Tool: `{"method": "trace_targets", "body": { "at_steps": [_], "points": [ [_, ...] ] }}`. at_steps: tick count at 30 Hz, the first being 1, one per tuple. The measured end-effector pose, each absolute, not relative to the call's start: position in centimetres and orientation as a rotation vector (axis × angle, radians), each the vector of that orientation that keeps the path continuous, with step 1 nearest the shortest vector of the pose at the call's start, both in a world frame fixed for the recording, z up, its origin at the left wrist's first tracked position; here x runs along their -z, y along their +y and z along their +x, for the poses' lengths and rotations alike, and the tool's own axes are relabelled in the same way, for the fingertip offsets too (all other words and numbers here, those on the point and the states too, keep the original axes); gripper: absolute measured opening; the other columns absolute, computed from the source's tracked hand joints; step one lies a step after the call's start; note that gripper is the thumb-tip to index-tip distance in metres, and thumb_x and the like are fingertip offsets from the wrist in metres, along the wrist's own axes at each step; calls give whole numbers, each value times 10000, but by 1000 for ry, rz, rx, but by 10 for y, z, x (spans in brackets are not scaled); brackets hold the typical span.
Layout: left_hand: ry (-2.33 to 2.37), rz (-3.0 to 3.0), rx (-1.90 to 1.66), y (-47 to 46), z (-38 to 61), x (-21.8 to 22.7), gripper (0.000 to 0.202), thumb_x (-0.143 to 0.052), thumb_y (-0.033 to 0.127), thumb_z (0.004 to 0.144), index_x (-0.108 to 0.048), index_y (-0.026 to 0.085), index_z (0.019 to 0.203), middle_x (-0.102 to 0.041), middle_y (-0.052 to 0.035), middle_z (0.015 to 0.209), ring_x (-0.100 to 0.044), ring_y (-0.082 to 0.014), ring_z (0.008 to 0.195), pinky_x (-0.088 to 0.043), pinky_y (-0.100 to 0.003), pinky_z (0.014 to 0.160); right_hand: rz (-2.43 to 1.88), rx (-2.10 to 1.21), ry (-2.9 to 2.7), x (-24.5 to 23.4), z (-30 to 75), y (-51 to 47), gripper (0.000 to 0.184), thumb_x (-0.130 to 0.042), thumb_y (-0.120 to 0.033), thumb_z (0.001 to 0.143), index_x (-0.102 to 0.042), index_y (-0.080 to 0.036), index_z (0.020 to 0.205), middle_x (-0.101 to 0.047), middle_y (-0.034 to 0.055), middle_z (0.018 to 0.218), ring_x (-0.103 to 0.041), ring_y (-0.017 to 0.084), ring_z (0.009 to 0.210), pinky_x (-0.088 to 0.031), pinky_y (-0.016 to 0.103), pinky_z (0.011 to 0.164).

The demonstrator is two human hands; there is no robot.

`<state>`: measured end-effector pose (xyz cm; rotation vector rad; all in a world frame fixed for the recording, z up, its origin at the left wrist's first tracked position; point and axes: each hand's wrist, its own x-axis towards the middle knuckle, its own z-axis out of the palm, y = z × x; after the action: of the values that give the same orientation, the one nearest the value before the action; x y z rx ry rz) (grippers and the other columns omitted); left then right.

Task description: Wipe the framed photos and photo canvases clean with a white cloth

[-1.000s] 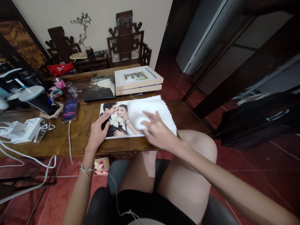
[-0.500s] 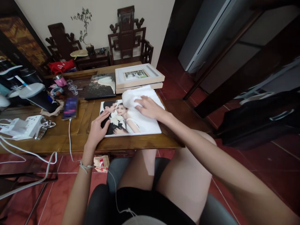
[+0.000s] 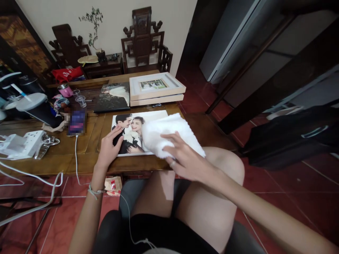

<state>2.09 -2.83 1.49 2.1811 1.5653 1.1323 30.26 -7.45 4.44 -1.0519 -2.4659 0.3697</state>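
A photo panel with a picture of a couple lies flat on the wooden table near its front edge. My left hand rests on the panel's left side, fingers stretched out and apart. A folded white towel covers the panel's right part and hangs past its right edge. My right hand grips the towel at the panel's front right, with a ring on one finger. The towel hides the lower right corner of the panel.
Behind the panel sit stacked light wooden picture frames and a dark photo album. To the left are a phone on a cable, a power strip and a lidded black tumbler. My legs are under the table edge.
My right hand has pulled the towel from the panel's upper right toward me, down to its front right edge. My left hand stays on the panel's left side.
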Motion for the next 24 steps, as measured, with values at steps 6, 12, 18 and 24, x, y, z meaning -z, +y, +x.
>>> {"method": "trace_targets", "body": {
  "at_steps": [6,12,18,24],
  "points": [
    [1537,2183,-1091,-28,20,-15,364,-553,334,917,-665,181,1228,-605,-99,1358,-538,-256,1300,-392,-467,1135,-980,-490,-2496,-59,310,-81,210,-446,-124,792,-633,-209,833,-648,150,1074,-510,343,1215,-392,589,1026],
    [1519,2191,-1085,-27,17,-13,366,-547,333,920,-662,183,1233,-597,-100,1367,-532,-250,1306,-387,-466,1140,-1257,-312,-2430,-59,294,18,278,-410,-207,867,-671,-155,947,-630,135,916,-593,317,929,-457,452,883],
    [1511,2198,-1095,-26,16,-12,368,-548,327,920,-662,172,1234,-599,-109,1363,-539,-246,1300,-388,-462,1139,-1399,-340,-2355,-64,280,70,280,-375,-193,893,-652,-160,872,-679,134,878,-605,319,919,-446,432,875],
    [1531,2161,-1115,-26,18,-13,342,-542,316,924,-677,183,1209,-612,-100,1349,-540,-253,1298,-392,-472,1137,-1296,-224,-2448,-38,283,-2,300,-402,-176,889,-638,-114,1065,-628,227,1215,-371,390,1368,-265,671,1080]
  ]
}}
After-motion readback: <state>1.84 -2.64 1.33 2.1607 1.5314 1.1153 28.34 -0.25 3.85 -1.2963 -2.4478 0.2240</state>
